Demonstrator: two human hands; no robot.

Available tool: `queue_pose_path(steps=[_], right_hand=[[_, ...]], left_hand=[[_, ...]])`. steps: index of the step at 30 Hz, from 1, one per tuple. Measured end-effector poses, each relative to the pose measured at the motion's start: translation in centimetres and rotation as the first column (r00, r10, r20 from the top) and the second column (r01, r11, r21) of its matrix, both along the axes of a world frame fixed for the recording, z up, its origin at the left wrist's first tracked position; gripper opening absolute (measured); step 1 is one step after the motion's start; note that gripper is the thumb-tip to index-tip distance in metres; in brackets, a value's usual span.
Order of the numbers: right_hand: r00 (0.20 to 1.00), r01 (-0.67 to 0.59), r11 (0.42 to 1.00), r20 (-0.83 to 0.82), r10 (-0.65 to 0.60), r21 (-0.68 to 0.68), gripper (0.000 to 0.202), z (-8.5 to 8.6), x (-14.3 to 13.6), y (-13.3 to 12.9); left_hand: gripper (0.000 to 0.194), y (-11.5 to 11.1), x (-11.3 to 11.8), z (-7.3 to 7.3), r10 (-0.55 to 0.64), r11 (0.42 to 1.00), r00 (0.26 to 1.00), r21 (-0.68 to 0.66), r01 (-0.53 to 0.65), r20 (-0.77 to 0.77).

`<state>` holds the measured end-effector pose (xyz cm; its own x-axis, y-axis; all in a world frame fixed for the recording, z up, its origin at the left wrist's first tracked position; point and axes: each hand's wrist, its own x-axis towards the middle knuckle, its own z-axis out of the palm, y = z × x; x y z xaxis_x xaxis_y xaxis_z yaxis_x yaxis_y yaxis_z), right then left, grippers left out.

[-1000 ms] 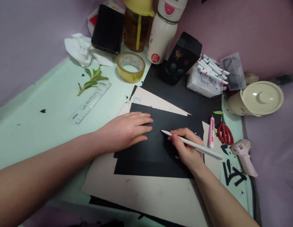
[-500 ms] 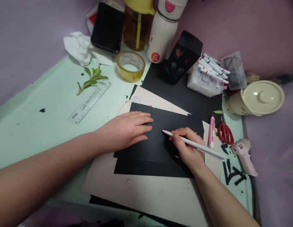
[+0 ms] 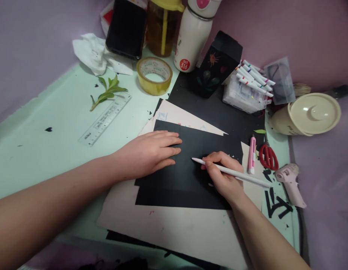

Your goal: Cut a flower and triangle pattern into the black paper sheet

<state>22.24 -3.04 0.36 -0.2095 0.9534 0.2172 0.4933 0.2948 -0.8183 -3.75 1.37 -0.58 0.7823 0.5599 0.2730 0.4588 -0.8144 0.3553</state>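
My left hand (image 3: 153,152) lies flat on the left part of a sheet of black paper (image 3: 174,187), its fingers stretched out. In my right hand (image 3: 223,174) a slim white pen (image 3: 238,173) is pinched between thumb and fingers. Its pointed tip is at the middle of the black paper; whether it touches cannot be made out. Under the black paper lies a large pale sheet (image 3: 187,232). Just right of my right hand are a pink utility knife (image 3: 252,155) and red-handled scissors (image 3: 268,156).
Behind my hands stand a tape roll (image 3: 154,88), a white bottle (image 3: 190,39), a black box with drawings (image 3: 215,67) and a clear case with markers (image 3: 244,95). A ruler (image 3: 105,120) and a leafy sprig (image 3: 108,93) lie left. A glue gun (image 3: 291,183) and lidded cup (image 3: 314,114) sit right.
The pen tip has moved slightly down and left over the black paper. My left hand stays in place. The view has shifted a little.
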Motion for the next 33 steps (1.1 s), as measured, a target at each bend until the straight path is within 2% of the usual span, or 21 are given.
queue_pose_path(steps=[7,13,17,23,28,33], right_hand=[[0.983,-0.142,0.985,-0.127,0.130,-0.096,0.019,0.2,0.5,0.1],[0.935,-0.340,0.929,-0.161,0.317,-0.146,0.019,1.1,1.3,0.8],[0.916,-0.388,0.904,-0.187,0.356,-0.178,0.017,1.0,1.6,1.1],[0.936,-0.313,0.935,-0.219,0.274,-0.168,0.017,0.5,1.7,0.9],[0.989,-0.133,0.982,-0.087,0.123,-0.131,0.011,0.4,1.3,0.6],[0.999,-0.017,0.992,-0.038,0.013,-0.126,0.012,0.3,1.0,0.5]], left_hand=[[0.027,0.0,0.1,0.1,-0.002,1.000,1.000,-0.002,0.002,-0.006],[0.028,0.1,0.0,0.2,-0.011,1.000,1.000,0.004,0.011,-0.001],[0.030,0.1,0.0,0.2,-0.010,1.000,1.000,0.003,0.010,-0.014],[0.031,0.1,-0.1,0.1,-0.008,1.000,1.000,0.024,0.008,-0.017],[0.032,0.1,-0.2,0.0,-0.008,1.000,1.000,0.029,0.008,-0.009],[0.032,0.1,-0.1,0.1,-0.005,1.000,1.000,0.005,0.005,-0.012]])
